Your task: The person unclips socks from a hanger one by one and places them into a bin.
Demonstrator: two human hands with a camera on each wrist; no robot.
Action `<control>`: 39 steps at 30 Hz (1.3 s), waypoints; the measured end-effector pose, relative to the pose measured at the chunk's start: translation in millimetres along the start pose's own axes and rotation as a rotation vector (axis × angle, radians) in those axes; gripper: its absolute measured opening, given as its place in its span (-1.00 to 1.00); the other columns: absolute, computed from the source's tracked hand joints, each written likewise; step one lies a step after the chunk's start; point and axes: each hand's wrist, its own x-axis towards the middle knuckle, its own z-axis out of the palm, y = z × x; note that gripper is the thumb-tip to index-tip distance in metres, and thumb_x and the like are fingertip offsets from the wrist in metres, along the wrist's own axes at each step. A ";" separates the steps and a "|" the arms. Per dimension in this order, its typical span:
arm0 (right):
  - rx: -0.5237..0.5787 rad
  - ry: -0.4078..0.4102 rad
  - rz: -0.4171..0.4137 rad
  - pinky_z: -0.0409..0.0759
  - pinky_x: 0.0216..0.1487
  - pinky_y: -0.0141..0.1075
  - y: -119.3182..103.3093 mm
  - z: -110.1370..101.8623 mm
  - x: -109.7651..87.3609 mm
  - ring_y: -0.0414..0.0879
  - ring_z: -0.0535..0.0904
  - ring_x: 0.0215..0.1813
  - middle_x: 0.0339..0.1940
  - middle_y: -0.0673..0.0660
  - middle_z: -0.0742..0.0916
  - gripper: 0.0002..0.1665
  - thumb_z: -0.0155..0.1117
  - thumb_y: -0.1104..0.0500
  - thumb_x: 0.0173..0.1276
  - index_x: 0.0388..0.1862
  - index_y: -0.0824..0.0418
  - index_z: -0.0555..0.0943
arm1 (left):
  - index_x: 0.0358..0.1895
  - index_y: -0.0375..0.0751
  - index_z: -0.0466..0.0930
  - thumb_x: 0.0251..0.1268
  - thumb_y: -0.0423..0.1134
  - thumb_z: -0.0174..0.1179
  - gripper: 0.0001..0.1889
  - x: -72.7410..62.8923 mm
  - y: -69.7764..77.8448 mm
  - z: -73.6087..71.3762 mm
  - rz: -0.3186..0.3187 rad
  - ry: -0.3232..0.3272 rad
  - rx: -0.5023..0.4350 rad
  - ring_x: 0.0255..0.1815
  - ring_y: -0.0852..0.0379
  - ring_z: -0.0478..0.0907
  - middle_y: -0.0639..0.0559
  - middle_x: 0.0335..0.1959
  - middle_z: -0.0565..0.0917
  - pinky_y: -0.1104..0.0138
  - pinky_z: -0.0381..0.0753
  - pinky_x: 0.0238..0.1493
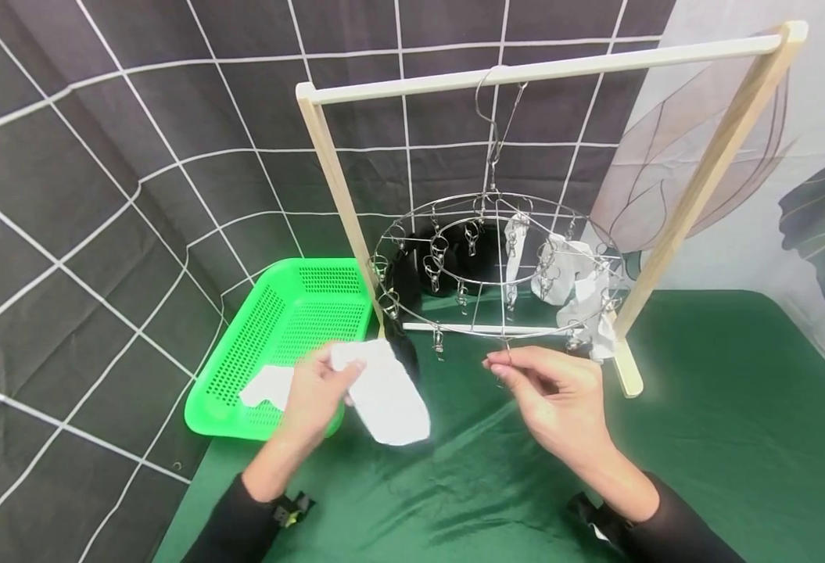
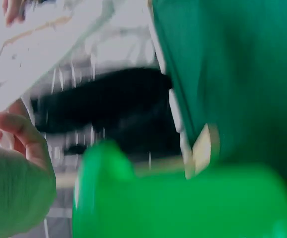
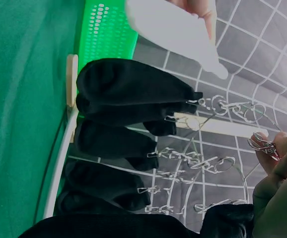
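From the head camera, we see the left hand [image 1: 313,395] pinching a white sock [image 1: 391,399] near one end, in the air just beside the green basket [image 1: 328,301]. The right hand [image 1: 560,395] pinches a clip [image 1: 507,346] on the near rim of the round hanger [image 1: 501,258], apart from the sock. The hanger hangs from a hook [image 1: 478,102] on the wooden stand [image 1: 697,195], so we judge that a hard tug at the clip could tilt or swing it. If the left thumb slackens, the sock could drop onto the green cloth [image 1: 722,422].

In the left wrist view, blur hides much; we cannot tell how firm that hold is.

In the right wrist view, we see the right fingers set narrowly around the clip, though not whether it is sprung apart. Black socks [image 3: 133,84] hang nearby; a swinging hanger could knock them together.
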 end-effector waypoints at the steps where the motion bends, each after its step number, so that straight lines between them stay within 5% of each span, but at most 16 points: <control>1: 0.006 0.002 -0.001 0.50 -0.53 -0.52 0.4 -0.4 0.1 -0.14 0.69 -0.43 -0.40 0.29 0.75 -0.72 0.35 0.64 -0.11 -0.38 0.41 0.70 | -0.17 -0.28 0.62 0.17 -0.27 0.32 -0.79 4.1 2.1 -11.2 -0.026 0.049 0.003 -0.61 0.10 0.58 -0.08 -0.40 0.69 0.28 0.58 -0.64; 4: 0.012 -0.004 0.002 0.52 -0.50 -0.52 0.8 -0.8 0.3 -0.10 0.70 -0.41 -0.41 0.29 0.75 -0.71 0.35 0.65 -0.11 -0.38 0.42 0.70 | -0.09 -0.24 0.62 0.17 -0.18 0.33 -0.71 14.4 7.8 -45.3 -0.098 0.188 0.010 -0.54 0.16 0.59 -0.02 -0.36 0.70 0.34 0.59 -0.57; 8: -0.006 -0.017 0.001 0.44 -0.57 -0.53 1.5 -2.1 0.3 -0.11 0.67 -0.43 -0.42 0.26 0.75 -0.71 0.34 0.64 -0.09 -0.37 0.40 0.70 | 0.02 -0.28 0.56 0.15 -0.13 0.34 -0.58 23.0 5.5 -87.9 -0.213 0.282 -0.033 -0.45 0.24 0.58 0.05 -0.33 0.69 0.44 0.58 -0.51; 11: -0.014 -0.018 -0.006 0.42 -0.58 -0.53 2.5 -4.1 0.3 -0.10 0.67 -0.42 -0.41 0.24 0.75 -0.72 0.35 0.62 -0.07 -0.37 0.39 0.71 | 0.11 -0.31 0.49 0.14 -0.03 0.32 -0.46 26.7 -5.1 -112.5 -0.314 0.292 0.027 -0.45 0.25 0.58 0.09 -0.37 0.66 0.47 0.60 -0.45; 15: -0.009 -0.016 -0.012 0.45 -0.55 -0.52 3.3 -6.5 0.2 -0.09 0.67 -0.41 -0.41 0.24 0.75 -0.72 0.35 0.62 -0.07 -0.37 0.39 0.71 | 0.20 -0.35 0.43 0.15 0.10 0.27 -0.32 27.5 -18.7 -138.1 -0.402 0.226 0.204 -0.43 0.26 0.59 0.14 -0.37 0.62 0.44 0.62 -0.36; 20: -0.031 -0.027 -0.015 0.35 -0.60 -0.54 2.6 -7.6 0.7 -0.20 0.56 -0.51 -0.43 0.22 0.75 -0.68 0.35 0.64 -0.12 -0.37 0.36 0.71 | 0.22 -0.38 0.44 0.26 0.04 0.22 -0.38 19.8 -25.4 -166.7 -0.393 0.155 0.398 -0.45 0.28 0.59 0.23 -0.39 0.66 0.37 0.63 -0.37; 25: -0.065 -0.036 -0.032 0.30 -0.61 -0.55 1.4 -8.5 2.3 -0.24 0.47 -0.55 -0.44 0.18 0.75 -0.67 0.37 0.62 -0.13 -0.37 0.33 0.72 | 0.12 -0.24 0.57 0.31 0.01 0.16 -0.55 12.6 -16.3 -174.3 -0.314 0.241 0.634 -0.49 0.21 0.64 0.17 -0.34 0.74 0.36 0.60 -0.43; 29: -0.081 -0.043 -0.048 0.29 -0.61 -0.55 0.4 -7.8 3.5 -0.25 0.47 -0.55 -0.45 0.16 0.74 -0.66 0.37 0.61 -0.13 -0.37 0.31 0.72 | 0.03 -0.07 0.64 0.33 0.00 0.09 -0.66 10.5 -1.7 -158.6 -0.196 0.417 0.859 -0.27 0.05 0.67 -0.06 -0.16 0.73 0.27 0.53 -0.23; 32: -0.088 -0.047 -0.054 0.27 -0.62 -0.55 0.0 -6.6 4.2 -0.27 0.43 -0.56 -0.45 0.16 0.74 -0.67 0.38 0.60 -0.13 -0.37 0.30 0.72 | 0.03 -0.04 0.65 0.31 -0.06 0.12 -0.70 12.7 5.7 -139.5 0.008 0.499 0.920 -0.22 -0.03 0.65 -0.05 -0.12 0.72 0.19 0.46 -0.18; 37: -0.096 -0.047 -0.062 0.24 -0.63 -0.55 0.2 -4.9 4.7 -0.30 0.37 -0.59 -0.45 0.15 0.74 -0.66 0.39 0.59 -0.12 -0.36 0.27 0.73 | 0.01 -0.06 0.66 0.23 -0.22 0.22 -0.73 19.7 27.4 -88.3 0.492 0.444 0.905 -0.70 0.14 0.51 0.04 -0.10 0.70 0.47 0.38 -0.58; 39: -0.105 -0.048 -0.063 0.24 -0.63 -0.56 -0.1 -3.8 5.0 -0.31 0.36 -0.60 -0.45 0.15 0.74 -0.66 0.40 0.58 -0.12 -0.35 0.26 0.73 | 0.00 -0.10 0.66 0.21 -0.26 0.24 -0.72 19.8 42.7 -60.8 0.680 0.373 0.863 -0.69 0.20 0.48 0.04 -0.08 0.69 0.49 0.36 -0.66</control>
